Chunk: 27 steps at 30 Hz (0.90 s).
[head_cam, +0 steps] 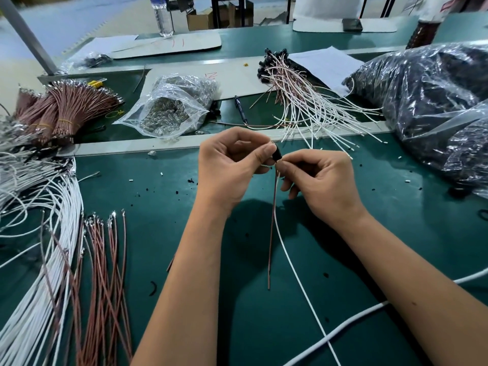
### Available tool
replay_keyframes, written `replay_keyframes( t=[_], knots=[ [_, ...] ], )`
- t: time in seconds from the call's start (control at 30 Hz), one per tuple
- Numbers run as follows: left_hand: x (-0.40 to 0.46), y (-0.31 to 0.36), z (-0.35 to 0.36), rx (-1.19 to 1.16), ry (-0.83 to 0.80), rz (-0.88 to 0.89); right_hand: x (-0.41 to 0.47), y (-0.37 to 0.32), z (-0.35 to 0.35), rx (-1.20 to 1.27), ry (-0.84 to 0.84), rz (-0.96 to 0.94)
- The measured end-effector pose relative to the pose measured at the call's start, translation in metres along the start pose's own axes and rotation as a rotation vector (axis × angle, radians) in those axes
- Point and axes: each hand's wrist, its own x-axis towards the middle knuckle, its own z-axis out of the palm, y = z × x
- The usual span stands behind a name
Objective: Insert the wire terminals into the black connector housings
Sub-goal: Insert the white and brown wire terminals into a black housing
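Pinching the small black plastic connector housing [276,154] in your left hand [229,165] above the green bench's middle, your right hand [320,178] pinches the thin brown wire [272,228] and white wire [298,276] just below it, so next seat each terminal fully, pushing straight.

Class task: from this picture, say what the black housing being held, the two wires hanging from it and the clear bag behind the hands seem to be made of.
Housing: probably matt black moulded plastic; dull surface.
White wire and brown wire: smooth flexible plastic insulation, presumably; they hang and bend.
Bag: thin glossy clear plastic film; creased, shiny, with its contents showing through.
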Motion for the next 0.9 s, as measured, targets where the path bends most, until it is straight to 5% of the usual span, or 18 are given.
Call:
replay_keyframes(
  t=[0.63,0.9],
  knots=[
    [-0.0012,0.0015,0.0062,-0.307,-0.06,-0.247,-0.0006,-0.0009,-0.0012,-0.019,0.06,-0.026],
    [-0.0009,-0.0006,0.0032,-0.22,-0.016,-0.211,0.0001,-0.0012,-0.001,-0.04,0.019,-0.013]
  ],
)
